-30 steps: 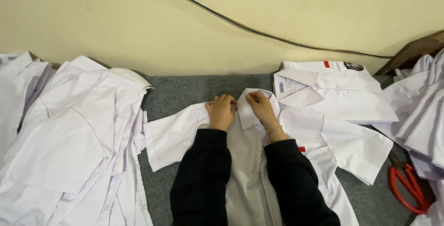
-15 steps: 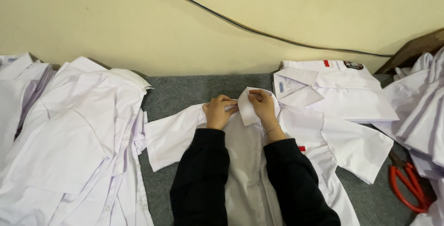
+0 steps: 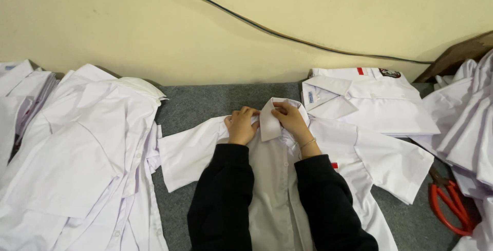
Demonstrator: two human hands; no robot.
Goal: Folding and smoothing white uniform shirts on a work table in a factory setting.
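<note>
Centre of the frame, low: a white short-sleeved shirt (image 3: 287, 179) lies front-up on the grey felt table top (image 3: 205, 104), sleeves spread to either side. Both of the person's hands are at its collar (image 3: 270, 120). Left hand (image 3: 241, 126): fingers curled, pinching the collar's left edge. Right hand (image 3: 291, 118): fingers closed on the collar's right side, thin bracelet at the wrist. Black sleeves run down to the bottom edge of the frame.

Left third of the frame: a loose heap of white shirts (image 3: 77, 158), its edge overlapping the table's left side. Upper right: a folded white shirt (image 3: 367, 102) with a red tab and dark badge, just beside the collar being handled. Far right: more white shirts (image 3: 470, 117) piled up. Lower right: red-handled scissors (image 3: 452, 205) on the felt, partly under that pile. Upper frame: a dark cable (image 3: 287, 36) runs across the cream wall.
</note>
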